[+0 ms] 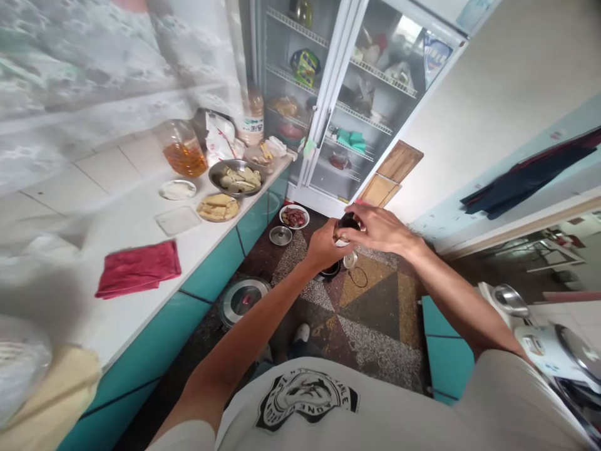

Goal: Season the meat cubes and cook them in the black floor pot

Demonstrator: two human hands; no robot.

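In front of my body, above the floor, both hands are around a small dark jar (348, 222) with a pale patch low on its side. My left hand (325, 243) wraps it from the left. My right hand (379, 227) is curled over it from the right, fingers at its top and side. What the jar contains cannot be made out. On the floor beyond stand a bowl of reddish pieces (295, 217) and a metal lid (280, 235). Below the hands, a dark pot (330, 270) is partly hidden by my left arm.
The white counter (136, 219) on the left bears a bowl of pale slices (240, 178), a plate of yellowish pieces (218, 207), an oil bottle (184, 150) and a red cloth (139, 266). A glass-door fridge (323, 125) stands ahead. A lidded pan (244, 299) is on the floor; a rice cooker (554, 351) is right.
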